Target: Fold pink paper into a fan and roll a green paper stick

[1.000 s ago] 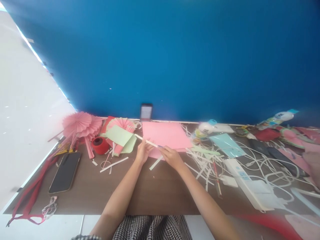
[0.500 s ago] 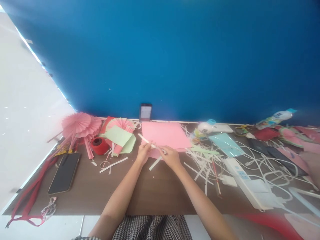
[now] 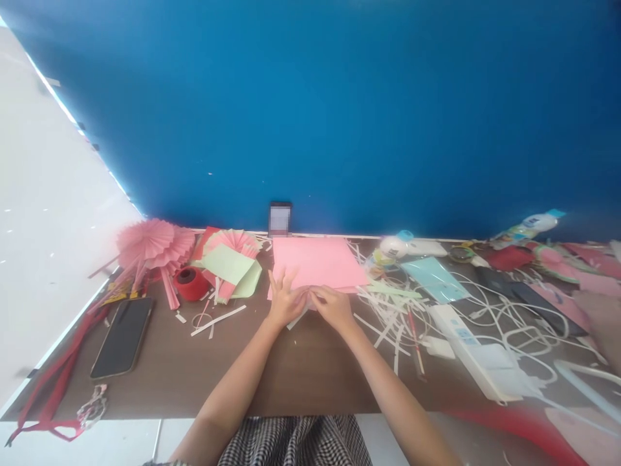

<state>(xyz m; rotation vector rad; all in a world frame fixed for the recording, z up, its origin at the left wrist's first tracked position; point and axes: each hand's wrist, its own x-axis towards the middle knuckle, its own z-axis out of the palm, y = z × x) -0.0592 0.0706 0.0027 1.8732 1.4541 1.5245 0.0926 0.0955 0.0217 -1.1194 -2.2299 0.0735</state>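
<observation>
In the middle of the desk, a stack of pink paper [image 3: 317, 259] lies in front of both hands. My left hand [image 3: 285, 304] is at its near left edge, thumb and forefinger pinched together, the other fingers raised and spread. Close against it, my right hand [image 3: 334, 307] pinches at the same spot with fingers curled. Whatever sits between the fingertips is too small and hidden to make out. A white paper strip [image 3: 295, 321] rests on the desk just under my left hand.
To the left are folded pink paper fans [image 3: 152, 243], a green paper sheet [image 3: 228, 264], a red tape roll [image 3: 191, 283] and a phone [image 3: 122, 338]. On the right lie white paper strips [image 3: 388, 317], a blue packet [image 3: 435, 279], a power strip [image 3: 468, 353] and tangled cables.
The white strip-like piece that stuck out above my left hand no longer shows. My left fingers have spread upward, and both hands' fingertips have come together.
</observation>
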